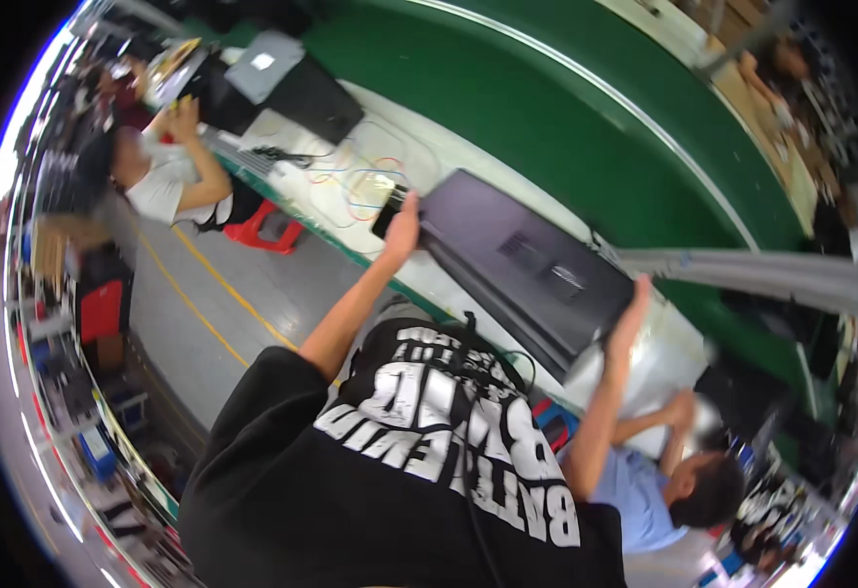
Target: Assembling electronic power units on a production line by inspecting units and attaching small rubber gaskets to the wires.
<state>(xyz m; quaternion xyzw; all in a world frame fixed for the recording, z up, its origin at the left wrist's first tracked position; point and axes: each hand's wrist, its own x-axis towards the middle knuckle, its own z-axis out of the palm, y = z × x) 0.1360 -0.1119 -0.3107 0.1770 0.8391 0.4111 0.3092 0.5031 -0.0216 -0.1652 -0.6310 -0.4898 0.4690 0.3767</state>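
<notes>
A large, flat black rectangular casing (522, 255) with pale printed patches on its upper face lies slanting across the white bench in front of me. My left hand (404, 231) is at its left end, fingers pressed along the edge. At the opposite end, my right hand (633, 312) is against the right edge, so the casing sits between both hands. Part of the fingers is hidden behind its sides. A small dark flat object (385, 221) is just left of my left hand, beside thin coloured wires (356, 181). I cannot tell whether the casing is lifted off the bench.
A black bin-like box (323, 106) stands farther left on the bench (478, 157). Beyond runs a green surface (507, 88) with a pale rail. A grey pole (742, 274) crosses at right. One person in white (160, 186) sits left near a red stool (267, 230); another in blue (635, 495) is close by at right.
</notes>
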